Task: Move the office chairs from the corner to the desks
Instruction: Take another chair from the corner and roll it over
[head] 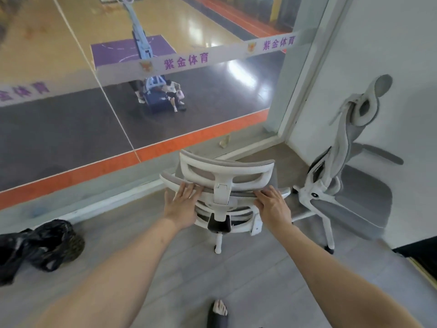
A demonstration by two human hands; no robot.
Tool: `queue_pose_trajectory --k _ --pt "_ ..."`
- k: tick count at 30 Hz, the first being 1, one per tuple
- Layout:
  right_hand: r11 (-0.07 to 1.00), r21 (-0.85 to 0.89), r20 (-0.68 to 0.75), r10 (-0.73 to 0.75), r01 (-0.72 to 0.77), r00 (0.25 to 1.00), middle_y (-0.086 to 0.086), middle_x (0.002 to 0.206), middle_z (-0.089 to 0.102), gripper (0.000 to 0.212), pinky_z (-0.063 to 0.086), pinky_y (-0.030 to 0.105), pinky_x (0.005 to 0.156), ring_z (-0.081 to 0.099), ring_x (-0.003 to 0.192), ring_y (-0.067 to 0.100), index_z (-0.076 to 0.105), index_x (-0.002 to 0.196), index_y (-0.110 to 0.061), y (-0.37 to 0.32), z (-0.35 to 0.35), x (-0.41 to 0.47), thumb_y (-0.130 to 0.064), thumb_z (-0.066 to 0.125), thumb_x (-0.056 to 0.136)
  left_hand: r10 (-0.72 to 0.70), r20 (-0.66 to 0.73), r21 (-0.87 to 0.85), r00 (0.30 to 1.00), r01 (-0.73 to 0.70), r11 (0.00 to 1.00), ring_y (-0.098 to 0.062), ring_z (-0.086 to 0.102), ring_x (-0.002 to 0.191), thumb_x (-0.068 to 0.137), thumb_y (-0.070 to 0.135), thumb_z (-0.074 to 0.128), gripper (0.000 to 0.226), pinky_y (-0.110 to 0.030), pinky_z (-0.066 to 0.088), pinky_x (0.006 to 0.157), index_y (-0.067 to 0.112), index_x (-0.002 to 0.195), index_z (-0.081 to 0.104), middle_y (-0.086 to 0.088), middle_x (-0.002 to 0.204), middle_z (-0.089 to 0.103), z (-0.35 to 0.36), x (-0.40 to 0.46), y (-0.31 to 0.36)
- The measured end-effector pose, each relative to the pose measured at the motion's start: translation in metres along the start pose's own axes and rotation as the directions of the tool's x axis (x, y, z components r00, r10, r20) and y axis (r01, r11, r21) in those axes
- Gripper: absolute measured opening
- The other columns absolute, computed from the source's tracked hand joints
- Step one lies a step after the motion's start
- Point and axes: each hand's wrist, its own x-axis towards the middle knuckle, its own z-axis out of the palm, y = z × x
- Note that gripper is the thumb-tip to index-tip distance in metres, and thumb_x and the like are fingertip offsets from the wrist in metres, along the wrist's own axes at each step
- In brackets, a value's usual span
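A white-framed office chair with grey mesh stands in front of me, its back towards me, near a glass wall. My left hand rests on the left side of the backrest's top edge, fingers laid over it. My right hand grips the right side of the same edge. A second white and grey office chair stands to the right in the corner, turned sideways against the white wall, close beside the first chair.
A full-height glass wall with a printed white band runs across the front, looking down on a sports court. Black plastic bags lie on the grey floor at the left. A dark object sits at the right edge. My sandalled foot shows below.
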Motion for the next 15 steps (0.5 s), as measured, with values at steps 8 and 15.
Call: queue_pose_trajectory --k 8,15 --pt "0.989 0.101 0.107 -0.117 0.107 0.987 0.004 0.142 0.057 0.037 0.012 0.042 0.124 0.031 0.149 0.036 0.06 0.14 -0.011 -0.07 -0.006 -0.104 -0.014 0.053 0.104 -0.174 0.009 -0.117 0.985 0.174 0.978 -0.019 -0.017 0.157 0.098 0.021 0.044 0.083 -0.073 0.0 0.118 0.04 0.162 -0.006 0.009 0.171 -0.013 0.047 -0.15 -0.012" --pt "0.947 0.235 0.195 -0.265 0.218 0.944 0.006 0.157 0.044 0.041 0.014 0.041 0.123 0.015 0.156 0.033 0.054 0.147 -0.018 -0.115 0.001 -0.197 -0.022 0.051 0.107 -0.344 0.037 -0.164 0.938 0.345 0.924 -0.018 -0.021 0.156 0.094 0.014 0.042 0.089 -0.076 0.002 0.117 0.04 0.161 -0.011 0.01 0.171 -0.016 0.098 -0.304 -0.007"
